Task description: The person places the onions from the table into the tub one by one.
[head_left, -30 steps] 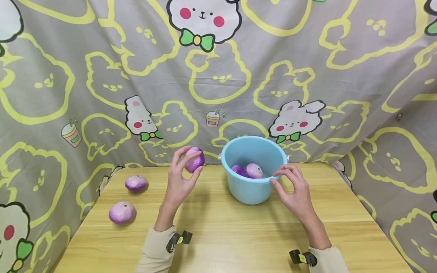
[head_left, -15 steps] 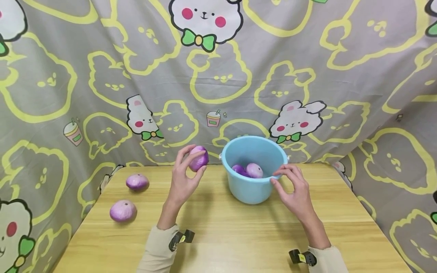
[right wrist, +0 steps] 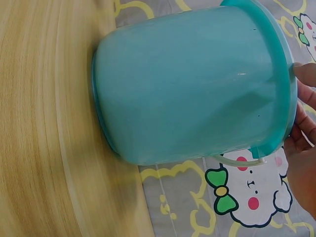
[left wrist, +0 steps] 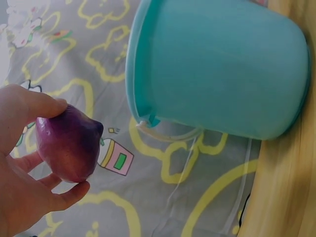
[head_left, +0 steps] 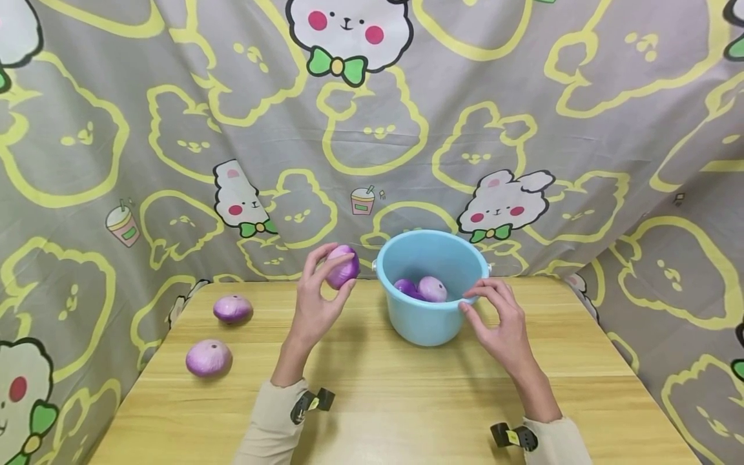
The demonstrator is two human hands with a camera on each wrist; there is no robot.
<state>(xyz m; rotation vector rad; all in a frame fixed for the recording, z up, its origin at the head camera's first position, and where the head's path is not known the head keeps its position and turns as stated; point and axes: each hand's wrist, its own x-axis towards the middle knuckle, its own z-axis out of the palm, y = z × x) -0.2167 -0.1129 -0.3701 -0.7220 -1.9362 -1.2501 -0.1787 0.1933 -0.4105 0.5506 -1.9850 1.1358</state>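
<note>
My left hand holds a purple onion between thumb and fingers, raised above the table just left of a light blue bucket. In the left wrist view the onion shows its pointed tip toward the bucket's side. At the bucket's right front rim, my right hand pinches the edge between thumb and fingertips. The right wrist view shows those fingers at the rim of the upright bucket. Inside the bucket lie a paler onion and a darker purple one.
Two more onions rest on the left of the wooden table: one farther back, the other nearer. A patterned grey curtain hangs behind the table and along both sides. The bucket's white handle hangs down behind it.
My left hand has moved a little to the right and slightly up with the onion, closer to the bucket. The right hand stays at the rim.
</note>
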